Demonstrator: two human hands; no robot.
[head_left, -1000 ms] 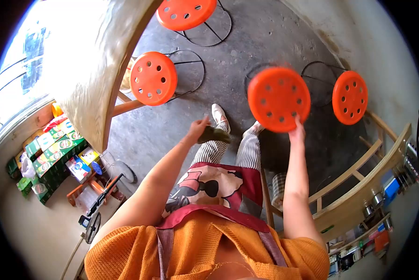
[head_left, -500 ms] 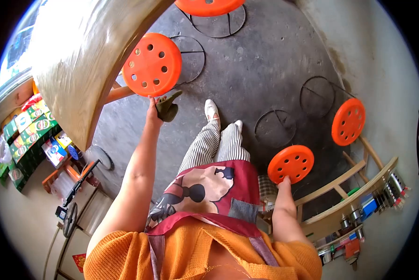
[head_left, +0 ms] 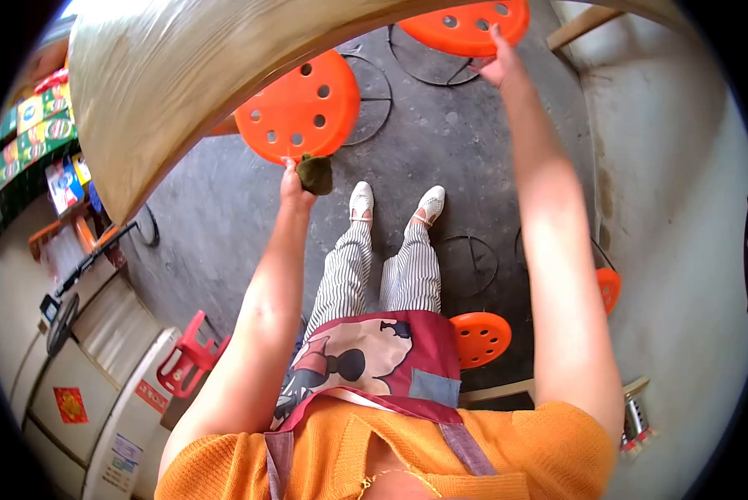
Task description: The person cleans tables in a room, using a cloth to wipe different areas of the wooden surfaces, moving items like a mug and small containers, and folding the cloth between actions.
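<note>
Though half under the tabletop, far stool at right fingers.

We reach our left arm forward, left hand clenched tight; we stretch our right arm farther out, right hand with fingers extended.

Brightly lit by daylight from the upper left, with glare bleaching the wooden tabletop almost white along its top. Strongly bent by a fisheye lens, curved at every straight edge and ringed in black at the corners. Sharp in the middle, softer and smeared toward the rim. Only faintly shadowed on the grey floor beneath the vivid orange stools.
</note>
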